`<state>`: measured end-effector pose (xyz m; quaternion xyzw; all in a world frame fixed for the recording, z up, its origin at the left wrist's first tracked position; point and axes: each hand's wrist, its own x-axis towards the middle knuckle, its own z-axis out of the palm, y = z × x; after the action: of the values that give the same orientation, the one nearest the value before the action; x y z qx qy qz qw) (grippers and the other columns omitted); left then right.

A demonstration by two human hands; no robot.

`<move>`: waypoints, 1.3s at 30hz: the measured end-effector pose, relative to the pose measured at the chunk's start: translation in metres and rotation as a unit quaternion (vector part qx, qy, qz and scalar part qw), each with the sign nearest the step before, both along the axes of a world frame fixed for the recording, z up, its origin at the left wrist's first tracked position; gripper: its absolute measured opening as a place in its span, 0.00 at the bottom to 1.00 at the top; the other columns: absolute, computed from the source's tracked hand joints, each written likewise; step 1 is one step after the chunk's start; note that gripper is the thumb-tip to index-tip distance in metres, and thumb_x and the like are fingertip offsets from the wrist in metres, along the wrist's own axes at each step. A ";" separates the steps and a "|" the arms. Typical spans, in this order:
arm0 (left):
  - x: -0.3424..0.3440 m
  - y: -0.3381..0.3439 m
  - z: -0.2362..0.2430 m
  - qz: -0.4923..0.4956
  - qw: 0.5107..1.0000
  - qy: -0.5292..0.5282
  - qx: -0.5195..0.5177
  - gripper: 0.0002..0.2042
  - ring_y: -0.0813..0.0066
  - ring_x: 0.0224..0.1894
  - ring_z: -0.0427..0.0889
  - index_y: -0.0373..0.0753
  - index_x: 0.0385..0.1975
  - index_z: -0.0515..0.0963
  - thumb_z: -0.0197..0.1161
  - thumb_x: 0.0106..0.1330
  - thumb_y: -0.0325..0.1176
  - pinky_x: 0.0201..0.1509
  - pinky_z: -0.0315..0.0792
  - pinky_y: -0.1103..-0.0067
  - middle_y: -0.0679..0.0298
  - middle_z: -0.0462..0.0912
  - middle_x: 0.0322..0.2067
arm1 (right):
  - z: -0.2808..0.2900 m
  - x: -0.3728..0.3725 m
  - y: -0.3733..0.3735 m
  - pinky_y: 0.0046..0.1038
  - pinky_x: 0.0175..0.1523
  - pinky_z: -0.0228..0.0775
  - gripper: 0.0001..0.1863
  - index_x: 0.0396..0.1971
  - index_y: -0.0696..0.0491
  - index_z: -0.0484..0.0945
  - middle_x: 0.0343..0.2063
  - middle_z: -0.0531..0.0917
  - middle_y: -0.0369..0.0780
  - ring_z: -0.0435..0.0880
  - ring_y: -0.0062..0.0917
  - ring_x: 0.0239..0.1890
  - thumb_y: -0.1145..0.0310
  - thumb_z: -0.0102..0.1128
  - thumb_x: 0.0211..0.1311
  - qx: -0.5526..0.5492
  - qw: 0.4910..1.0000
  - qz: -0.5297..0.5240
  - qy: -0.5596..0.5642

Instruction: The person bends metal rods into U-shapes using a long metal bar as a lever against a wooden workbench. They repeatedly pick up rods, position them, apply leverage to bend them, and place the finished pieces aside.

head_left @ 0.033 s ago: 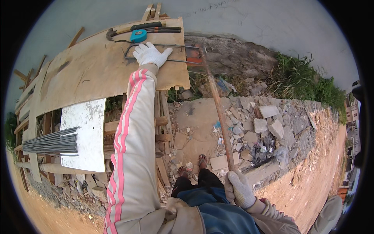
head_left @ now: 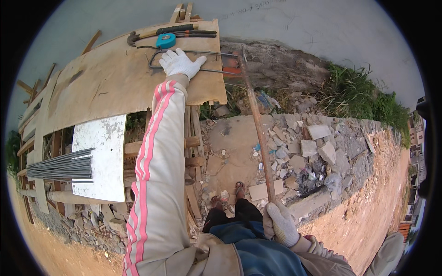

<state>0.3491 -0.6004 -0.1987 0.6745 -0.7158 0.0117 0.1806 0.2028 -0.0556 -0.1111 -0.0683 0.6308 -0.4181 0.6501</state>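
Observation:
My left hand (head_left: 178, 63), in a white knit glove, lies with fingers spread on a bent steel rod (head_left: 209, 70) on the plywood board (head_left: 115, 78). The rod forms a long loop with two nearly parallel sides running to the board's right edge. There, orange-red pieces (head_left: 232, 71) show beside the far end of a long rusty bar (head_left: 258, 124). My right hand (head_left: 282, 224), also gloved, is closed around the bar's near end by my waist. How the bar's far end meets the rod is too small to tell.
Beyond my left hand lie a teal tape measure (head_left: 165, 41), a claw hammer (head_left: 147, 34) and dark-handled pincers (head_left: 198, 34). At left, a bundle of straight steel rods (head_left: 62, 165) rests across a white panel (head_left: 103, 138). Broken rubble (head_left: 317, 147) covers the ground at right.

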 end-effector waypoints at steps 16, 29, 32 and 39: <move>0.003 0.011 0.004 -0.046 0.999 0.003 -0.002 0.50 0.42 0.72 0.65 0.36 0.69 0.73 0.61 0.60 0.77 0.74 0.54 0.51 0.42 0.72 0.66 | -0.086 0.124 -0.037 0.29 0.26 0.71 0.09 0.48 0.49 0.70 0.26 0.76 0.35 0.77 0.25 0.21 0.61 0.56 0.84 -0.057 0.979 -0.040 -0.192; 0.005 0.015 0.008 -0.042 0.999 -0.017 0.026 0.50 0.43 0.77 0.61 0.37 0.74 0.69 0.58 0.64 0.76 0.77 0.54 0.53 0.42 0.68 0.72 | -0.015 -0.021 -0.017 0.23 0.17 0.57 0.11 0.40 0.48 0.71 0.18 0.67 0.29 0.66 0.17 0.12 0.60 0.61 0.82 -0.016 0.985 0.086 -0.148; 0.005 0.011 0.001 -0.042 0.999 0.000 -0.015 0.46 0.47 0.77 0.64 0.38 0.73 0.72 0.58 0.67 0.73 0.77 0.56 0.55 0.45 0.71 0.72 | 0.007 -0.061 -0.001 0.23 0.17 0.56 0.11 0.42 0.50 0.73 0.18 0.68 0.29 0.66 0.16 0.12 0.61 0.63 0.80 -0.047 0.986 0.101 -0.127; 0.026 -0.003 -0.013 0.030 0.981 0.095 -0.169 0.28 0.55 0.68 0.77 0.42 0.60 0.84 0.66 0.70 0.58 0.72 0.67 0.58 0.56 0.82 0.62 | 0.006 -0.127 0.002 0.22 0.20 0.59 0.11 0.38 0.55 0.77 0.18 0.75 0.31 0.71 0.14 0.15 0.66 0.70 0.72 -0.185 0.969 0.127 0.102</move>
<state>0.3749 -0.6031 -0.2116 0.6534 -0.6626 0.0737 0.3588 0.0762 -0.0532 -0.1052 -0.3089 0.5918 -0.4326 0.6060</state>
